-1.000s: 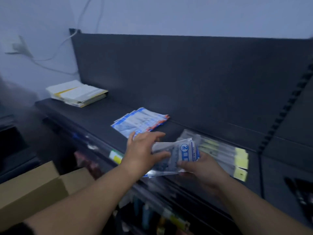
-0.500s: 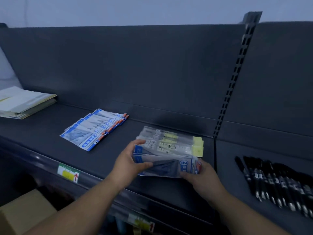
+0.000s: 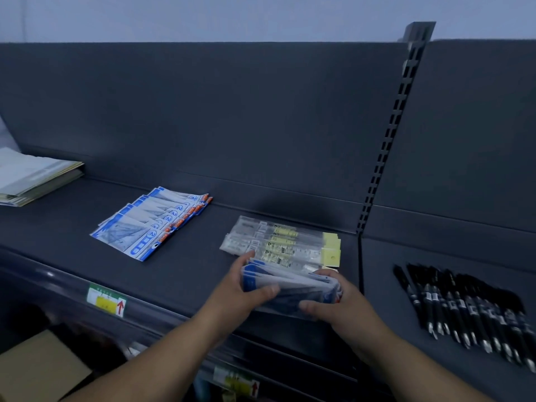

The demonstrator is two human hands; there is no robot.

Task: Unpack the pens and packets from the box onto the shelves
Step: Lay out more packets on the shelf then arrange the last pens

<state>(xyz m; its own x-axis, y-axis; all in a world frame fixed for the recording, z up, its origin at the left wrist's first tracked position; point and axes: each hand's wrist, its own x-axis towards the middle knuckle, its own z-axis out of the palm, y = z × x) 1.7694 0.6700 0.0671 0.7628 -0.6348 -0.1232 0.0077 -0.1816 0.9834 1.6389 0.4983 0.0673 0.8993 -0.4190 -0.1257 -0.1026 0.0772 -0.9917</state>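
Left hand, right hand squeezed closer on packets — print unreadable.

Both bare forearms reach forward and converge. Left grip and right grip face each other, thumbs nearest, fingers curled over the far edge, clasping opposite ends of the packets.

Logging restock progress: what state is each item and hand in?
Bundle of blue-and-white plastic packets: held between both hands.
Left hand: grips bundle's left end.
Right hand: grips its right end.
Fanned row of blue-and-white packets: flat on dark shelf, overlapping.
Clear packets with yellow tags: flat, overlapping.
Black pens: lying side by side.
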